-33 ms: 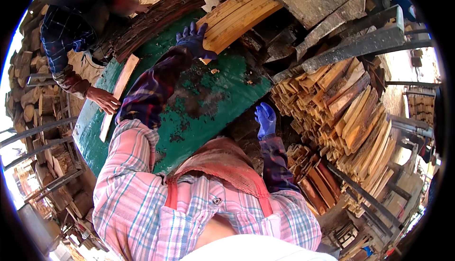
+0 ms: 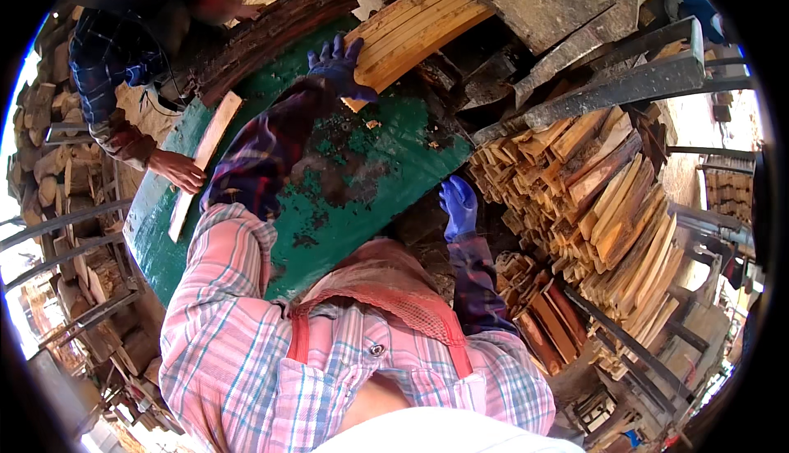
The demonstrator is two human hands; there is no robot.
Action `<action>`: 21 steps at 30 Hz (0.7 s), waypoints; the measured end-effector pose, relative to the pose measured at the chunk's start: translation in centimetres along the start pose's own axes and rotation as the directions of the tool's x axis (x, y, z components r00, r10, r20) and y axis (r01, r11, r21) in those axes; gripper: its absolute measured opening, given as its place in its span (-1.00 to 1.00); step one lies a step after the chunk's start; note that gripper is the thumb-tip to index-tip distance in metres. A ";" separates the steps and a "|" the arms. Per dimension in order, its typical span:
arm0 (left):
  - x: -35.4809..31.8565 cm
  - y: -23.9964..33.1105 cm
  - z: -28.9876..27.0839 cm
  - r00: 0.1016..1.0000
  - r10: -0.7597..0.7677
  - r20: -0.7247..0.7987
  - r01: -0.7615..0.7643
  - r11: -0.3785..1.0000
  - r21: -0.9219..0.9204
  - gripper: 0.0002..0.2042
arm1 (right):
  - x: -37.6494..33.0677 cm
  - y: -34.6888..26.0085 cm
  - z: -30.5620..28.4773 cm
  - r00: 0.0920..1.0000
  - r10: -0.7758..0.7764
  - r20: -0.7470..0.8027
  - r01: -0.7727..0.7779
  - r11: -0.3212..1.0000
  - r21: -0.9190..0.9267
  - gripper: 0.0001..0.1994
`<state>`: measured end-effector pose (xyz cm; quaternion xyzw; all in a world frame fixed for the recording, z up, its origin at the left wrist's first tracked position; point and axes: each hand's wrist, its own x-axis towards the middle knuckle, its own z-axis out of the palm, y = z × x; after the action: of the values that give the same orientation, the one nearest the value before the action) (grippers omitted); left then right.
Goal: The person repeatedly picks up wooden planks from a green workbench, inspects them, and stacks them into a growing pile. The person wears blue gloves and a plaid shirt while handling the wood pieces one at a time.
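Observation:
My left hand [image 2: 337,67], in a blue glove, reaches across a worn green metal table [image 2: 370,182]. Its fingers are spread at the near end of a bundle of pale wooden boards [image 2: 419,30], and it grips nothing. My right hand [image 2: 458,204], also in a blue glove, hangs at the table's right edge. It is empty, fingers loosely apart, beside a pile of split wood slats [image 2: 608,198]. A bark-covered log slab [image 2: 279,30] lies along the table's far side.
Another person in a dark plaid shirt stands at the upper left, their bare hand [image 2: 181,171] on a thin wooden slat [image 2: 205,153] lying on the table. Stacked logs [image 2: 66,173] fill the left. A grey steel beam [image 2: 608,83] runs at the upper right.

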<state>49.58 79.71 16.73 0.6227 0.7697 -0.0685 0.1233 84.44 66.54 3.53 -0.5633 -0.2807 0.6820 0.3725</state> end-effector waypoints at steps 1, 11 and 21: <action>0.1 -0.5 0.0 0.999 0.007 -0.038 -0.008 1.000 -0.008 0.17 | 0.9 0.4 0.5 0.999 -0.023 0.026 0.022 0.999 0.038 -0.62; -11.0 -1.8 4.8 0.981 -0.100 -0.168 0.066 0.978 -0.196 0.05 | 0.7 -1.1 9.4 0.959 -0.237 0.154 0.242 0.970 -0.010 -0.67; -55.3 -11.7 16.1 0.878 -0.418 -0.235 0.361 0.899 -0.249 0.07 | -24.3 13.4 27.7 0.850 -0.017 0.527 0.076 0.993 -0.091 -0.13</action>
<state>50.53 20.97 15.91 0.4423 0.8920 0.0742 0.0569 56.89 39.94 12.18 -0.3680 -0.4218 0.7845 0.2671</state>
